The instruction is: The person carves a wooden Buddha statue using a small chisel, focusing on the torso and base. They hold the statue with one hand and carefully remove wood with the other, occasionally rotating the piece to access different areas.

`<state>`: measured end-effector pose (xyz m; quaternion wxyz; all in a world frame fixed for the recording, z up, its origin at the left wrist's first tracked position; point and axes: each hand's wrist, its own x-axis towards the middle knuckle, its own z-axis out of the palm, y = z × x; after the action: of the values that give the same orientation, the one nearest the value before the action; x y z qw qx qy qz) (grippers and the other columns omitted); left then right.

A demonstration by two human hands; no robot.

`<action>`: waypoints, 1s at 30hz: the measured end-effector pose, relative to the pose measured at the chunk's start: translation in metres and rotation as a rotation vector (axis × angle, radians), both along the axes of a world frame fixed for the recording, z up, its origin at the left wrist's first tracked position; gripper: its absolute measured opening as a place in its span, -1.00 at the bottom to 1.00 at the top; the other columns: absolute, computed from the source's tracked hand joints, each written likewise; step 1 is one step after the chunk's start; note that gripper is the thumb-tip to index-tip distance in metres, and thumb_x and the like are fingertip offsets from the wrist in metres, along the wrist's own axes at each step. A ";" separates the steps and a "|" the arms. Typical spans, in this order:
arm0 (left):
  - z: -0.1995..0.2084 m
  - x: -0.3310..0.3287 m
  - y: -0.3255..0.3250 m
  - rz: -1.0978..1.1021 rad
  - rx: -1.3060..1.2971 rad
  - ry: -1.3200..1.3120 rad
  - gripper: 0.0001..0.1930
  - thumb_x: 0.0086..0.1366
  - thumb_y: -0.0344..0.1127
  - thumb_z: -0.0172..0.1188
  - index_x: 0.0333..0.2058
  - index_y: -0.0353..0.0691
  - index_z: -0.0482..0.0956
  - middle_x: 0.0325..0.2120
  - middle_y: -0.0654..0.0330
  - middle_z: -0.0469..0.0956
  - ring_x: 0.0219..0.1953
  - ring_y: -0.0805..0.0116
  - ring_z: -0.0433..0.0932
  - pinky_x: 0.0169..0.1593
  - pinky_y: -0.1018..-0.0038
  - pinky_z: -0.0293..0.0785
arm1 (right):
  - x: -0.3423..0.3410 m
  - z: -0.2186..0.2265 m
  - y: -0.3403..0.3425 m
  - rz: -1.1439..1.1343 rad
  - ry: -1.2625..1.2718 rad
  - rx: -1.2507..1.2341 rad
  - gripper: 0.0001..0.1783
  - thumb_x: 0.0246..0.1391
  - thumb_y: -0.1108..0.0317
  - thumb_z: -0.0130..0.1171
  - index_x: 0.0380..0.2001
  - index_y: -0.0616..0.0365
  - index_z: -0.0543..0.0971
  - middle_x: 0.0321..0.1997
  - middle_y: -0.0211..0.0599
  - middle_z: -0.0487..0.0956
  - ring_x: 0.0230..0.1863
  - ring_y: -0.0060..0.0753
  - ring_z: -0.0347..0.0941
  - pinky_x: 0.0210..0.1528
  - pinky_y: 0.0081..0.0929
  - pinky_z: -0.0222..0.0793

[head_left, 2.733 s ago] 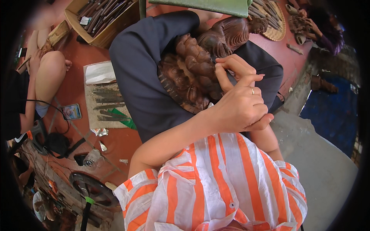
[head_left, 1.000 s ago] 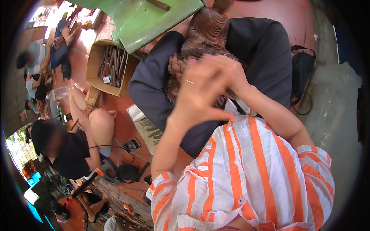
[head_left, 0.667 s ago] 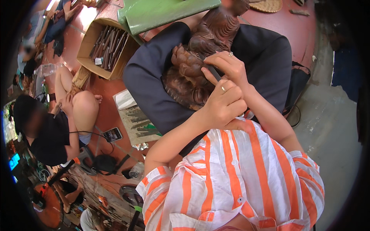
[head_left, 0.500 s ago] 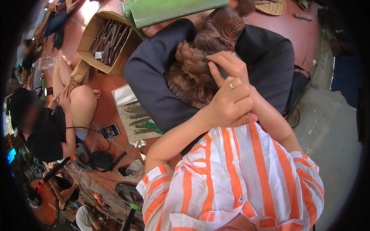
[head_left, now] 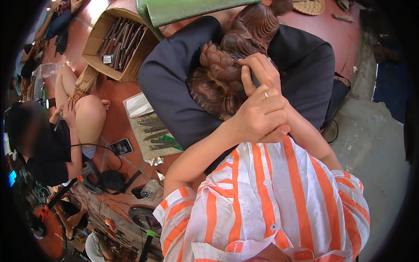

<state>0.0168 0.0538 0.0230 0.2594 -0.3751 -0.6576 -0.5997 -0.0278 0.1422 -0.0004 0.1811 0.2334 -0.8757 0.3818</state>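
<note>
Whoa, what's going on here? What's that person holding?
A person in a striped shirt has a dark brown carving in their lap. Their left hand grips a thin dark tool, and their right hand holds it nearer its tip, which is right at the carving. Beside them, flat metal strips lie on a beige mat.

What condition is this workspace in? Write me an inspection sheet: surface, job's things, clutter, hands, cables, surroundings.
Surface: dark trousers under the work, red tiled floor around.
Job's things: brown wooden carving between the legs; slim dark tool pointed at it, contact unclear.
Clutter: cardboard box of stick-like tools, flat dark strips on a pale mat, phone, clear container, foil scraps.
Hands: left hand closed round the tool's rear; right hand grips it nearer the tip.
Cables: thin black cable by the phone.
Surroundings: seated co-worker at left in black; green panel ahead; grey ground at right.
</note>
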 end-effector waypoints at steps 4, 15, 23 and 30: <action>0.003 0.001 -0.001 -0.030 0.017 -0.066 -0.64 0.27 -0.24 0.06 -0.67 -0.24 0.29 -0.62 0.17 0.19 -0.57 0.20 0.19 -0.40 0.33 0.18 | 0.001 -0.001 0.001 0.001 0.001 0.015 -0.94 -0.06 0.51 0.13 -0.43 0.15 0.51 -0.41 -0.24 0.44 -0.41 -0.12 0.41 -0.38 -0.28 0.41; 0.008 0.003 0.008 -0.009 -0.082 -0.038 -0.72 0.17 -0.28 0.15 -0.64 -0.22 0.33 -0.60 0.17 0.23 -0.52 0.21 0.24 -0.39 0.33 0.17 | -0.001 0.003 0.004 0.063 -0.020 -0.064 -0.97 -0.07 0.52 0.10 -0.48 0.19 0.48 -0.47 -0.22 0.43 -0.45 -0.12 0.39 -0.40 -0.29 0.36; 0.004 -0.001 0.003 -0.024 -0.143 -0.022 -0.74 0.13 -0.28 0.17 -0.64 -0.21 0.34 -0.59 0.17 0.26 -0.52 0.21 0.26 -0.38 0.32 0.20 | -0.004 0.001 -0.001 0.015 -0.017 -0.064 -0.98 -0.06 0.52 0.09 -0.48 0.19 0.46 -0.47 -0.22 0.44 -0.46 -0.09 0.39 -0.40 -0.28 0.35; 0.015 -0.004 -0.006 -0.106 -0.017 -0.162 -0.76 0.13 -0.31 0.15 -0.64 -0.23 0.35 -0.59 0.18 0.25 -0.53 0.20 0.26 -0.38 0.33 0.20 | -0.001 0.002 0.003 -0.003 -0.085 -0.021 -0.95 -0.09 0.52 0.10 -0.51 0.19 0.43 -0.49 -0.21 0.42 -0.47 -0.08 0.38 -0.42 -0.27 0.34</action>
<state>0.0123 0.0480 0.0380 0.1702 -0.3617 -0.6607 -0.6353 -0.0288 0.1448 0.0020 0.1466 0.2138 -0.8788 0.4005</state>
